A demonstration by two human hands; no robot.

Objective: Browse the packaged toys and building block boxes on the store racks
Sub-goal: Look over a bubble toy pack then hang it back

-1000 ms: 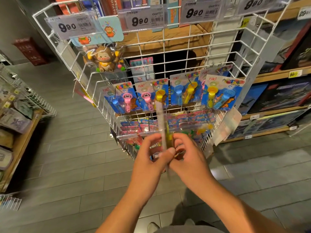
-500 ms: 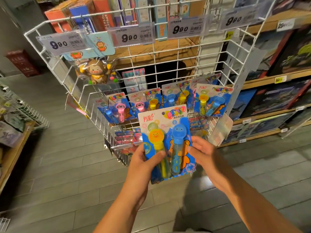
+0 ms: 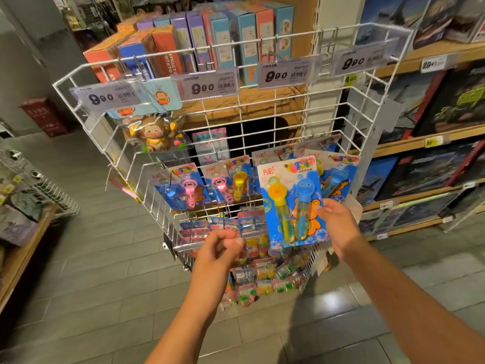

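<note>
Bubble-wand card (image 3: 292,203) is held upright by its right edge in the right hand (image 3: 338,227), face toward the viewer, before the wire rack (image 3: 273,122), presumably for rehanging, while the left hand (image 3: 220,248) is loosely curled, empty.

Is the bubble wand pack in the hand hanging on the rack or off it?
Off it. The right hand holds the bubble wand pack by its edge, in front of the wire rack.

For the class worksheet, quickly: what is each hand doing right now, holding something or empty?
Left hand: loosely curled, holding nothing.
Right hand: closed on the right edge of the bubble wand pack.
</note>
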